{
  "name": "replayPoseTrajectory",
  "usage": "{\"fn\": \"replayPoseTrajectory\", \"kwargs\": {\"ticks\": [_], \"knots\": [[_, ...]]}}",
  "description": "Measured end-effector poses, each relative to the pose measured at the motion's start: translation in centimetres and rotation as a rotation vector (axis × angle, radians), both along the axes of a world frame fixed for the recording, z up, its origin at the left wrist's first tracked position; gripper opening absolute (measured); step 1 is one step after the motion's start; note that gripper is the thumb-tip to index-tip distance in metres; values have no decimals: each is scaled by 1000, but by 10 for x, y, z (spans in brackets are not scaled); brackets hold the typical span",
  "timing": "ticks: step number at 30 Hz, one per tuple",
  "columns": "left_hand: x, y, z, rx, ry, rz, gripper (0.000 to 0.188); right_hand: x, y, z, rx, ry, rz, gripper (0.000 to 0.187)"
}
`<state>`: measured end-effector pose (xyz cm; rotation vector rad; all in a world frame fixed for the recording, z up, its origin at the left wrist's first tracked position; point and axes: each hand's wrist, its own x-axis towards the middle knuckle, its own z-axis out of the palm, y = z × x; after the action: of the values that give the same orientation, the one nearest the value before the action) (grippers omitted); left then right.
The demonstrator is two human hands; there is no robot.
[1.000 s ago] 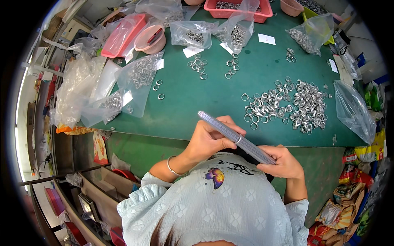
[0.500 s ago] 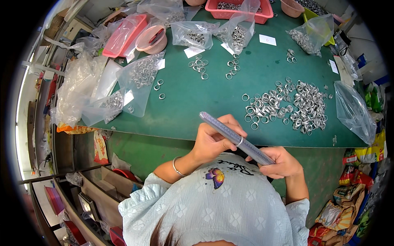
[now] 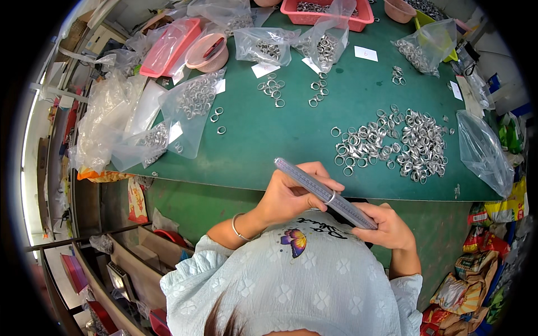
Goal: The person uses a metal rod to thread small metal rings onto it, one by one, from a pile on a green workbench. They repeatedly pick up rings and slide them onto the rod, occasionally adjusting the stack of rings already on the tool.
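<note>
A grey ring mandrel (image 3: 305,180) with graduated markings lies slantwise between my hands over the table's near edge. One silver ring (image 3: 332,197) encircles it past the middle, toward my right hand. My left hand (image 3: 286,196) is closed around the mandrel's upper-left half, thumb and fingers on either side of the shaft. At the lower-right end my right hand (image 3: 388,225) grips the mandrel. Beyond my right hand, a large pile of silver rings (image 3: 420,145) spreads over the green table (image 3: 252,148), with a looser group (image 3: 361,143) on its left.
Clear bags of rings (image 3: 196,98) stand along the table's left and far sides, small ring groups (image 3: 272,88) before several. At the back are a pink basket (image 3: 358,23), a round pink bowl (image 3: 207,54) and a white card (image 3: 366,54). A clear bag (image 3: 485,148) lies far right.
Both hands and the mandrel have shifted slightly right and toward me. The ring on the mandrel has moved along with it; the table's contents look the same.
</note>
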<state>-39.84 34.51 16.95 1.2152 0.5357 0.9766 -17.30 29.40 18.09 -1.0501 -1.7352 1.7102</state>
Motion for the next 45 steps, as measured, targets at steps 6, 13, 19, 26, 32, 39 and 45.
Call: {"fn": "replayPoseTrajectory", "kwargs": {"ticks": [6,13,19,26,32,39,45], "knots": [[-3,-1,7,-22,89,-34,28,-2,-4,0,64,-36,-47,44],[-1,3,1,-53,4,-28,36,-5,1,-7,48,19,-64,44],[-2,4,-1,-41,-34,-42,36,-4,2,-10,-21,43,-20,44],[-2,8,-6,156,-58,-96,31,-1,3,-18,-77,119,79,44],[-1,11,-11,208,-113,-101,29,0,6,-22,-184,127,125,43],[-4,10,-10,133,-66,-83,29,-6,9,-23,-183,138,100,44],[-7,8,-6,202,19,-72,31,-8,9,-31,-119,187,45,43]]}}
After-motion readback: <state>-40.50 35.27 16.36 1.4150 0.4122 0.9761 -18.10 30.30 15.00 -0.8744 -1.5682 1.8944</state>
